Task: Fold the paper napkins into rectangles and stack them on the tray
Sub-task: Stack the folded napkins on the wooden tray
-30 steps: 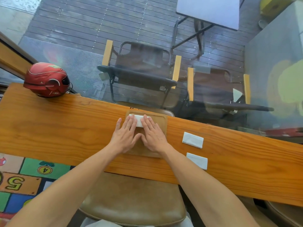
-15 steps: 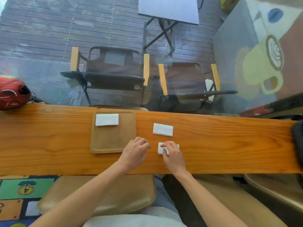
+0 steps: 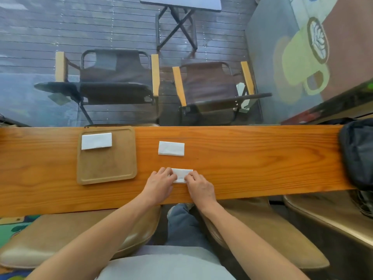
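Observation:
A brown wooden tray point(image 3: 107, 168) lies on the long wooden counter point(image 3: 252, 158), left of centre. One folded white napkin point(image 3: 96, 140) rests in the tray's far left corner. A second folded napkin point(image 3: 171, 148) lies on the counter right of the tray. Nearer me, a third white napkin point(image 3: 182, 173) sits between my hands. My left hand point(image 3: 160, 183) pinches its left end and my right hand point(image 3: 198, 185) pinches its right end, both fingers curled on the paper.
A dark bag point(image 3: 357, 154) sits at the counter's right end. Beyond the glass stand two folding chairs point(image 3: 113, 83) and a small table point(image 3: 179, 3). Padded stools point(image 3: 70, 233) are below the counter's near edge.
Both hands left the napkin on the tray and moved right to the near napkin on the counter. The right hand reached it first, then the left joined it. The view shifted right.

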